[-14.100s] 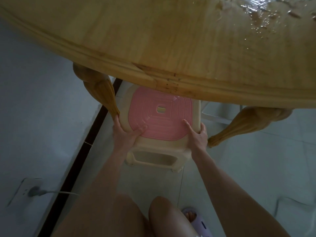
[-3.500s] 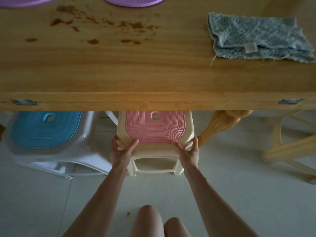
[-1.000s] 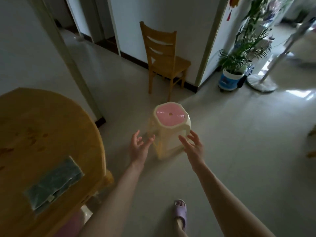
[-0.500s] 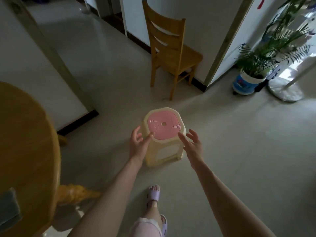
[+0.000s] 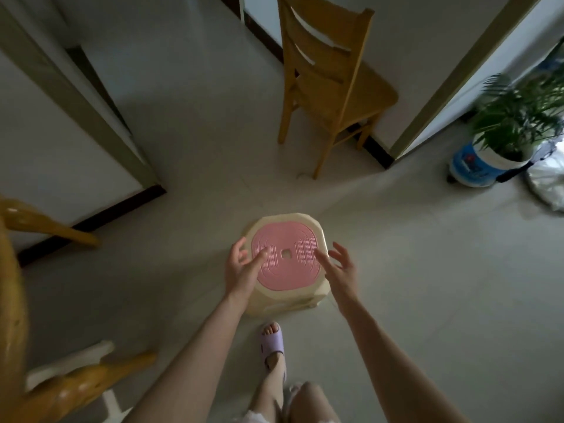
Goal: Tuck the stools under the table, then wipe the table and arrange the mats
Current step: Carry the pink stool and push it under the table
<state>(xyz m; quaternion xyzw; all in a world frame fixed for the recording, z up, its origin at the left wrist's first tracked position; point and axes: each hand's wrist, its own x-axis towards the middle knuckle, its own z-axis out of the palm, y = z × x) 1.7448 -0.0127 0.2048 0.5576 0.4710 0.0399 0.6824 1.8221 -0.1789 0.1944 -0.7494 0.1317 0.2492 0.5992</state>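
A cream plastic stool (image 5: 288, 270) with a ribbed pink seat and a small square hole stands upright on the pale floor, out in the room away from the table. My left hand (image 5: 242, 271) is spread at its left rim, thumb over the pink seat. My right hand (image 5: 340, 270) is spread at its right rim, fingers straight. Neither hand grips it. The wooden table (image 5: 9, 288) shows only as a blurred edge at the far left, with carved legs (image 5: 76, 381) below. Cloth and mats are out of view.
A wooden chair (image 5: 329, 71) stands behind the stool against the wall. A potted plant in a white and blue tub (image 5: 485, 160) sits at the right. A wall corner with dark skirting (image 5: 91, 221) lies to the left. My slippered foot (image 5: 273, 343) is just below the stool.
I have stepped closer to the pink stool; it is larger and lower in view. Both hands have reached its rim on either side. The table has slid off to the left.
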